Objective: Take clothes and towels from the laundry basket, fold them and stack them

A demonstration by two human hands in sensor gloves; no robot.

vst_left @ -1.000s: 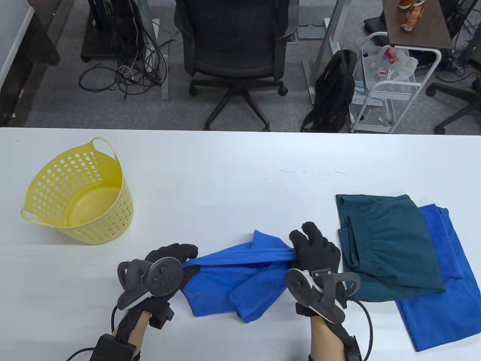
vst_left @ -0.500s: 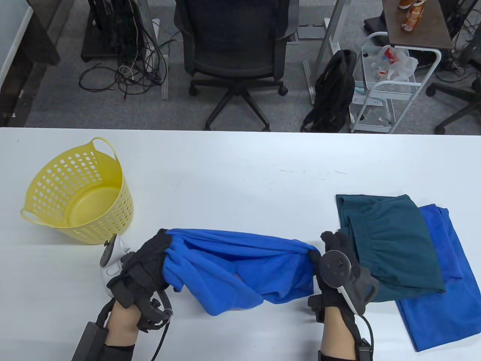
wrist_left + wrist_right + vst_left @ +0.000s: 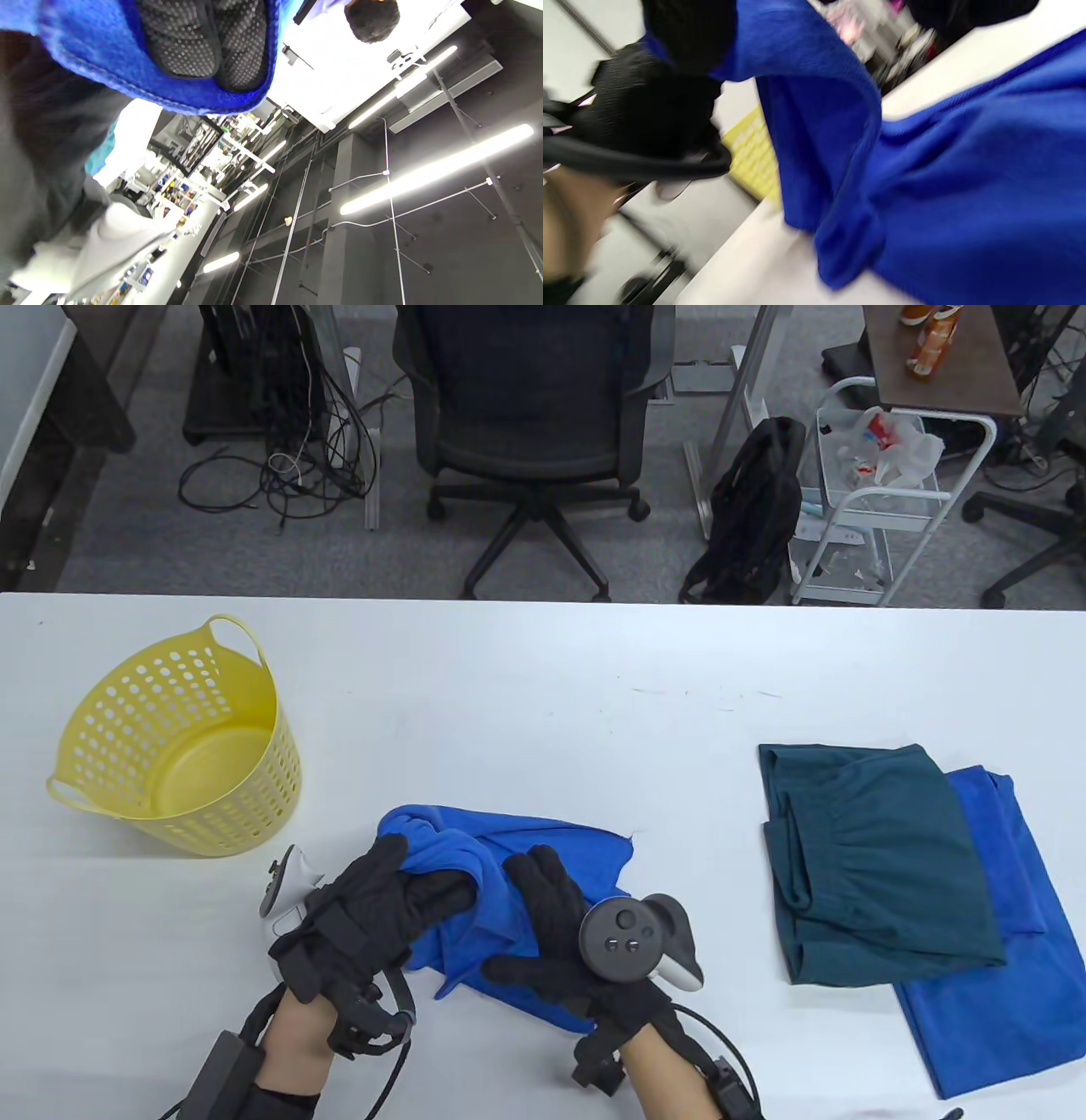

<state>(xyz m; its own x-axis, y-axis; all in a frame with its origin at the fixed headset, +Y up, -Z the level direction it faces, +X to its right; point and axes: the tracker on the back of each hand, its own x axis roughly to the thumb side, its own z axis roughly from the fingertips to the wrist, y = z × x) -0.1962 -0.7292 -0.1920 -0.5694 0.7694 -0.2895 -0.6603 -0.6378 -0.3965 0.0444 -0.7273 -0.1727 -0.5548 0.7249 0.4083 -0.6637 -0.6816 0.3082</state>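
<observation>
A bright blue towel [image 3: 560, 848] lies bunched at the front middle of the white table [image 3: 543, 704]. My left hand [image 3: 424, 891] is turned palm up and grips one bunched end of it. In the left wrist view the cloth [image 3: 169, 95] wraps around my fingers [image 3: 203, 38]. My right hand [image 3: 534, 899] lies over the towel just right of the left hand, with its fingers stretched out on the cloth. The right wrist view shows the towel [image 3: 967, 190] hanging in a fold beside my left hand [image 3: 640, 110].
A yellow perforated laundry basket [image 3: 254, 806] stands at the left with nothing in it; it also shows in the right wrist view [image 3: 751, 161]. At the right, a folded dark teal garment [image 3: 874, 857] lies on a folded blue towel [image 3: 1001, 1001].
Both hands held the towel stretched wide between them. My right hand has swung left and brought its end over to the left hand, and the towel has dropped onto the table.
</observation>
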